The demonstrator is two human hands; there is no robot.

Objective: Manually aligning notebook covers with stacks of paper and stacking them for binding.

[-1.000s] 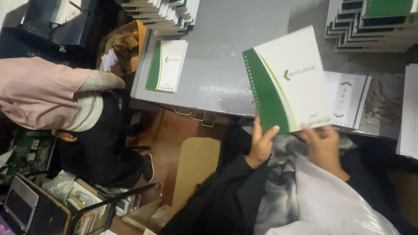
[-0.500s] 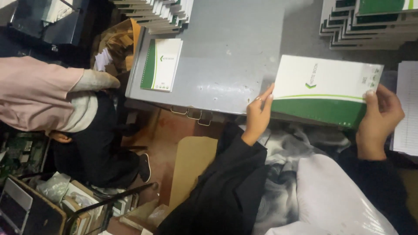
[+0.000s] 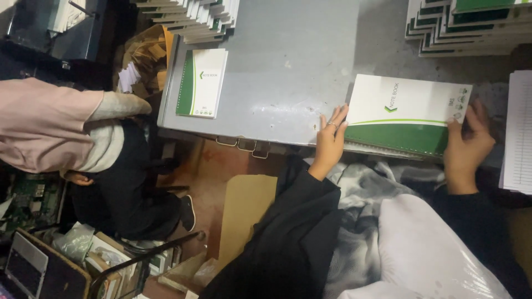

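On the grey metal table (image 3: 288, 66), two loose spiral notebooks, both white and green: one (image 3: 407, 113) lies flat near the front edge at right, held at both short ends; a second notebook (image 3: 202, 83) lies alone near the left corner, untouched, well apart from the first. Left hand (image 3: 330, 141) rests flat on the table with fingers spread, fingertips against the left end of the held notebook, a ring on one finger; not wrapped around anything. Right hand (image 3: 466, 145) grips the right end, thumb on the cover, fingers curled under the edge. Two stacks of the same kind of notebook at the back of the table: one fanned stack (image 3: 191, 16) at upper left, one (image 3: 465, 25) at upper right; count per stack can't be told. One pile of ruled white sheets (image 3: 518, 133) at the far right edge. Table surface is scuffed, with metal brackets along its front edge. Below the table, brown floor and a cardboard sheet (image 3: 246, 216). One other person (image 3: 50, 124) at left, pink sleeve and dark clothes. Cluttered dim room, boxes and papers at lower left.
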